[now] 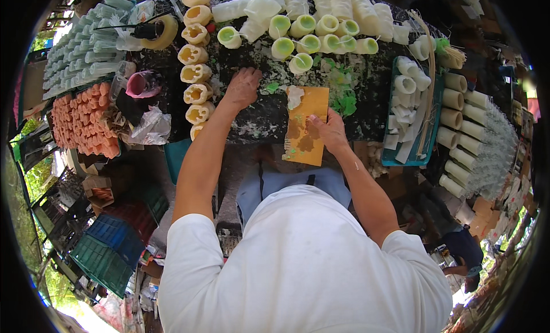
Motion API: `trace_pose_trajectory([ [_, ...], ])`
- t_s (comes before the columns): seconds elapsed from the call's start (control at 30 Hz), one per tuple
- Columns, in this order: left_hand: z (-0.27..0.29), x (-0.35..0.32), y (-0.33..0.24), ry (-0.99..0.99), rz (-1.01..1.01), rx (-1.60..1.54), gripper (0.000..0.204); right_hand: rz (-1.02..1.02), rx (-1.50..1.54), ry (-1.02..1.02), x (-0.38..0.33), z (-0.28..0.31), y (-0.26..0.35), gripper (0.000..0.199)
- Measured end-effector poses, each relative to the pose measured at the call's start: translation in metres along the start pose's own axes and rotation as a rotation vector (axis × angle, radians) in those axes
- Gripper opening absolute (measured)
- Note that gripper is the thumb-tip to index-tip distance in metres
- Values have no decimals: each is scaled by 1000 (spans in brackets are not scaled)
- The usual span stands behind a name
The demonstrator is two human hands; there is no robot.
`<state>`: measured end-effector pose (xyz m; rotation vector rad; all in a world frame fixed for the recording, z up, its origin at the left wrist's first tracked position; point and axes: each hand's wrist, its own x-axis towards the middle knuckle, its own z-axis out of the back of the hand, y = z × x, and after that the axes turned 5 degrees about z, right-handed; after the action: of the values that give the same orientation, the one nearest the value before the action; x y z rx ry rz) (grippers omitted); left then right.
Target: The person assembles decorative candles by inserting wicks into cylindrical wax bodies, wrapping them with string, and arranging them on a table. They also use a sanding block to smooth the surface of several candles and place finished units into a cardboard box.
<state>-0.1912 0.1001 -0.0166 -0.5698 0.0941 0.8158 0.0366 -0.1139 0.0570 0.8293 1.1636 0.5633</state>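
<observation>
My right hand (330,132) grips the right edge of a stained orange-yellow piece of cardboard (317,106), thumb on top. The cardboard overhangs the near edge of the black, wax-spattered table (252,129), and a whitish lump (295,97) sits on its upper left corner. Resting on the tabletop to the left, my left hand (243,87) has its fingers curled together; whatever they may hold is hidden. Beyond my hands stand white wax cups with green insides (308,44), some with wicks showing. Green wax scraps (344,92) lie right of the cardboard.
Cream scalloped wax pieces (196,73) form a column left of my left arm. Farther left are a pink cup (143,84), orange pieces (86,118) and rows of translucent tubes (86,52). At right, a teal tray (431,144) holds white pieces; crates (106,258) stand below left.
</observation>
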Motion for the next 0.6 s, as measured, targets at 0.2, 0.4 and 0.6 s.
trace_pose_trajectory([
  [0.2, -2, -34, -13, -256, 122, 45, 77, -104, 290, -77, -12, -14, -20, 21],
  [0.4, -70, -17, -77, -303, 234, 44, 90, -59, 165, -135, -30, 5, -27, 23],
  [0.6, -104, -15, -131, -126, -231, -339, 76, -46, 56, -234, -39, 53, -28, 21],
])
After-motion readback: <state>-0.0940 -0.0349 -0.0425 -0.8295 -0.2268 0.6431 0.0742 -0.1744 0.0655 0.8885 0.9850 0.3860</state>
